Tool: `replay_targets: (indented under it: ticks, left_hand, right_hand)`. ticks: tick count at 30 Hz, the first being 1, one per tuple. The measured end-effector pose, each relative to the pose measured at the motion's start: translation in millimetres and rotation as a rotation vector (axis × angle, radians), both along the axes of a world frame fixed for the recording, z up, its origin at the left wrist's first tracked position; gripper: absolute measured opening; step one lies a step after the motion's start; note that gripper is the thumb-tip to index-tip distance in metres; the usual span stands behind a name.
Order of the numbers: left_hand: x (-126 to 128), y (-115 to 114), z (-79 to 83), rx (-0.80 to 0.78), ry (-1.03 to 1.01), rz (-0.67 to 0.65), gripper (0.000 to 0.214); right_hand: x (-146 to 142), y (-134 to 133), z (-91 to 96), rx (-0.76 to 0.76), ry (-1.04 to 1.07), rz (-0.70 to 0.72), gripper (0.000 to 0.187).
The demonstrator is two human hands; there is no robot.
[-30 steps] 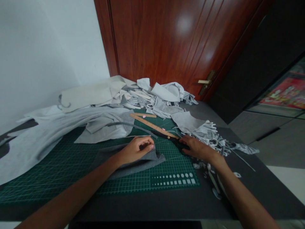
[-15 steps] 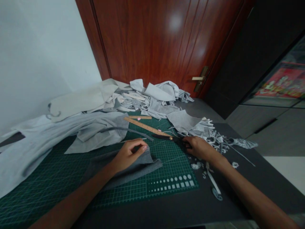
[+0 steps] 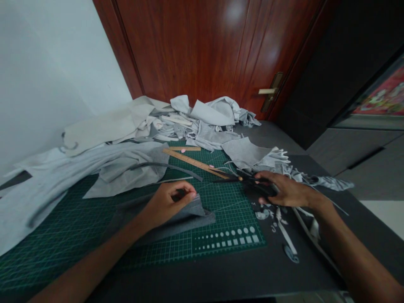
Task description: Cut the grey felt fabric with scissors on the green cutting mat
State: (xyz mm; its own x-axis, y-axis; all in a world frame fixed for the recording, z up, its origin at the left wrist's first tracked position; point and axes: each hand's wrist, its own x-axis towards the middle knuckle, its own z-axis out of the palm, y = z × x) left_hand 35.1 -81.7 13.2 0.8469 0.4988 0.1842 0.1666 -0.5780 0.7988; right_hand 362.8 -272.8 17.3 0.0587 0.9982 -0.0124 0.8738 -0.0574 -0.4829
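Observation:
My left hand [image 3: 168,202] pinches the upper edge of a dark grey piece of fabric [image 3: 181,223], thumb and forefinger together. The fabric lies folded on the green cutting mat [image 3: 232,210]. Black scissors [image 3: 241,178] are in my right hand [image 3: 288,189], fingers around the handles. Their blades point left, spread a little, and lie over the end of a wooden ruler [image 3: 192,161]. A gap separates the blade tips from the fabric in my left hand. A dark grey strip [image 3: 176,167] lies above that hand.
Pale grey cloth [image 3: 41,193] spreads over the left side, and a heap of light scraps [image 3: 217,115] stands against the wooden door [image 3: 195,50]. More scraps [image 3: 244,151] and cut trimmings [image 3: 288,244] lie on the right. A shorter ruler [image 3: 189,148] is at the back of the mat.
My right hand has lifted the scissors and moved slightly right, and the blades have spread apart. My left hand keeps its pinch on the fabric. The view has shifted slightly.

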Motion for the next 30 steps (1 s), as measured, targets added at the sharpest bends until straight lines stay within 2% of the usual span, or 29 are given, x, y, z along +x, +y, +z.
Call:
replay_targets:
  ticks: [6,9,11,16,21,27,30]
  left_hand:
    - [-5.4,1.4,11.9,0.059,-0.045,-0.086,0.018]
    - [-9.1,0.5,19.5,0.09,-0.058,-0.079,0.016]
    - [-10.3,-0.1,23.4,0.117,-0.053,-0.065,0.015]
    - [-4.7,3.3,23.7,0.16,-0.025,-0.056,0.017]
    - [12.0,13.3,25.0,0.27,0.062,-0.079,0.016]
    - [32.7,14.4,41.3,0.394,0.097,-0.063,0.015]
    - [39.3,8.5,40.1,0.468,0.069,-0.029,0.014]
  right_hand:
    - [-24.8,-3.2,16.7,-0.069,0.138,0.145,0.045]
    - [-31.9,-5.7,11.8,-0.105,0.091,0.178,0.025]
    - [-33.3,-6.2,5.9,-0.107,0.041,0.184,0.02]
    - [-26.3,-2.5,0.4,-0.117,-0.027,0.144,0.022]
    - [-11.8,-2.0,6.0,-0.062,0.038,0.083,0.032]
    - [-10.6,-3.8,8.4,-0.045,0.028,0.123,0.025]
    - [-14.9,-3.1,7.8,-0.009,-0.012,0.133,0.029]
